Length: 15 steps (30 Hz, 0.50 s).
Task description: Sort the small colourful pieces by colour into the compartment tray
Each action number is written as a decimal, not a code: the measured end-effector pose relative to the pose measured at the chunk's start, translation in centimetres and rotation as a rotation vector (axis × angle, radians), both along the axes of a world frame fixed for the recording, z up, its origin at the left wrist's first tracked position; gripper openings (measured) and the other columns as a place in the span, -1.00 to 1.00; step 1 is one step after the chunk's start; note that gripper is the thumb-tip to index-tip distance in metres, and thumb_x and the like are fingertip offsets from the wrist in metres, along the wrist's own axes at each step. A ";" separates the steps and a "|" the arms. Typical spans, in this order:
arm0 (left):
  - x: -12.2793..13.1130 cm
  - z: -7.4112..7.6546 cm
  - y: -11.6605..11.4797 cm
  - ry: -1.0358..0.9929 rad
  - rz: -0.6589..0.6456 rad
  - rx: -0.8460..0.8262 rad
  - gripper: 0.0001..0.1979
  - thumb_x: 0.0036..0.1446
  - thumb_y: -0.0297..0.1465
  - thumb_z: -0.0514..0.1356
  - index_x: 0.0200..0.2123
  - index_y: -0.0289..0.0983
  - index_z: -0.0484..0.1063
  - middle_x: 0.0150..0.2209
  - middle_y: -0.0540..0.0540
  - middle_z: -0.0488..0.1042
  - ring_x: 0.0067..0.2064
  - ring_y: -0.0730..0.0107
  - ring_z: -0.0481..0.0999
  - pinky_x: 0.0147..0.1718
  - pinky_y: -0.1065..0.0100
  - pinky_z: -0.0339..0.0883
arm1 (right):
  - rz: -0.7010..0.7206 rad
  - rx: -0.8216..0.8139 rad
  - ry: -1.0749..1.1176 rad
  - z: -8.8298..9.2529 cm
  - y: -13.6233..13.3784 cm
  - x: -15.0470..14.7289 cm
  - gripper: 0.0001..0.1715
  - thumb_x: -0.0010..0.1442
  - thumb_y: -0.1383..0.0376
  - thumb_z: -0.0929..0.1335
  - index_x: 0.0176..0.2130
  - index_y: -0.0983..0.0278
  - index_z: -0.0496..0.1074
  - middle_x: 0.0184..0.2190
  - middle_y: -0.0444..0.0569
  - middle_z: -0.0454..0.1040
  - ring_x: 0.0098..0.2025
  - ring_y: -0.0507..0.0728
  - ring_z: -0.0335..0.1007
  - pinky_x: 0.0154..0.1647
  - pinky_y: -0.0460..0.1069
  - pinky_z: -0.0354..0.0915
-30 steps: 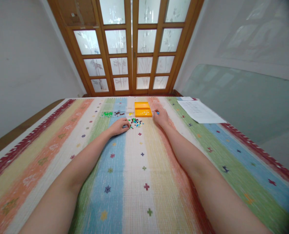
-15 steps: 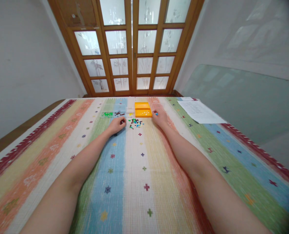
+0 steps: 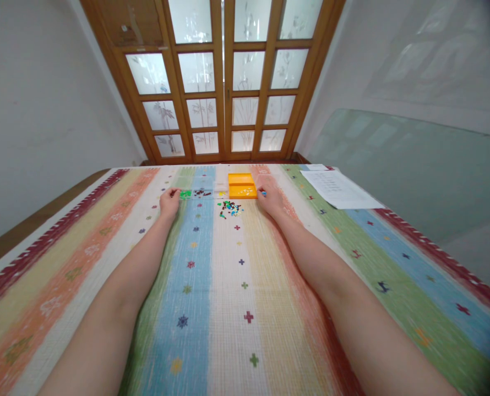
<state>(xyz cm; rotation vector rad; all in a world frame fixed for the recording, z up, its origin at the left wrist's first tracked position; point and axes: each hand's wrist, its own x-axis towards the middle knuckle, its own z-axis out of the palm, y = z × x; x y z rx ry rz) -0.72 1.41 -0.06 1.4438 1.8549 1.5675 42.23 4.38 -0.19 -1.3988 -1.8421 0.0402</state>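
A small heap of mixed coloured pieces [image 3: 229, 207] lies on the striped cloth far in front of me. Behind it stands a row of clear compartments [image 3: 199, 193] with green and dark pieces, and an orange tray [image 3: 241, 186] to their right. My left hand [image 3: 169, 201] rests at the left end of the clear row, fingers curled by the green pieces; what it holds is too small to see. My right hand [image 3: 268, 199] lies just right of the orange tray, pinching a small blue piece [image 3: 263, 193].
A printed paper sheet [image 3: 339, 188] lies at the far right of the table. The striped tablecloth [image 3: 228, 297] covers the whole top. Wooden glazed doors [image 3: 222, 82] stand behind the table, and a glass pane [image 3: 414, 165] leans at the right.
My left hand has left the heap of pieces and moved left and away to the green end of the clear row. My right hand stayed beside the orange tray.
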 end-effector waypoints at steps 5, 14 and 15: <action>-1.3 -0.4 0.4 -0.124 0.101 -0.031 -0.62 0.13 -0.35 0.14 -0.04 -0.31 0.60 -0.32 -0.08 0.56 -0.41 0.38 0.44 -0.42 0.41 0.25 | 0.015 -0.035 -0.021 0.1 0.0 0.0 -0.77 0.25 0.28 0.28 -0.25 0.22 0.55 -0.18 0.06 0.61 -0.09 0.25 0.43 -0.01 0.10 0.34; -0.1 0.7 -0.9 0.031 0.066 -0.057 -0.64 0.14 -0.37 0.16 -0.04 -0.28 0.61 -0.24 -0.12 0.62 -0.31 0.27 0.53 -0.29 0.34 0.36 | 0.038 -0.004 -0.057 0.8 -0.9 -0.8 -0.78 0.29 0.29 0.31 -0.22 0.23 0.57 -0.16 0.11 0.60 -0.05 0.30 0.42 0.03 0.15 0.32; 0.4 0.9 -1.1 0.085 0.029 -0.051 -0.66 0.16 -0.36 0.16 -0.05 -0.27 0.62 -0.24 -0.12 0.62 -0.27 0.24 0.54 -0.25 0.33 0.37 | 0.052 0.000 -0.071 1.1 -1.1 -1.1 -0.79 0.30 0.29 0.31 -0.21 0.23 0.57 -0.15 0.12 0.60 -0.04 0.31 0.42 0.04 0.16 0.31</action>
